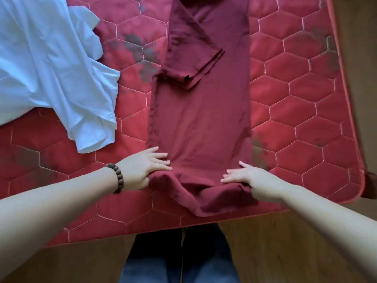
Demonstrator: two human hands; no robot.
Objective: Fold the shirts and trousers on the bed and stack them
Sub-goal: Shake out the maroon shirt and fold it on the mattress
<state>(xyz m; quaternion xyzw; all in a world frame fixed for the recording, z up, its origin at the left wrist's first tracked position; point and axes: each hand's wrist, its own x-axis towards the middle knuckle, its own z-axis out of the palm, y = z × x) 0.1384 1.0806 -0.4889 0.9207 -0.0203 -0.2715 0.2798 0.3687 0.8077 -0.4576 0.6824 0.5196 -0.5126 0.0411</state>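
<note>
Both hands, left hand (142,169) and right hand (251,179), pinch the maroon shirt (202,119) at its near hem, thumbs probably underneath; soft, light, floppy cloth, best held by those corners.

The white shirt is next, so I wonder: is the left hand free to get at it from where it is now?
Probably not yet: the left hand grips the maroon shirt at its near end. Once it lets go, bare quilt lies between it and the white shirt.

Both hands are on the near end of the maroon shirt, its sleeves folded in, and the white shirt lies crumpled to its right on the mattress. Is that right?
Not quite. The head view shows the white shirt to the left of the maroon shirt, not the right. The rest holds: left hand and right hand hold its near end on the mattress, sleeves folded in.
</note>
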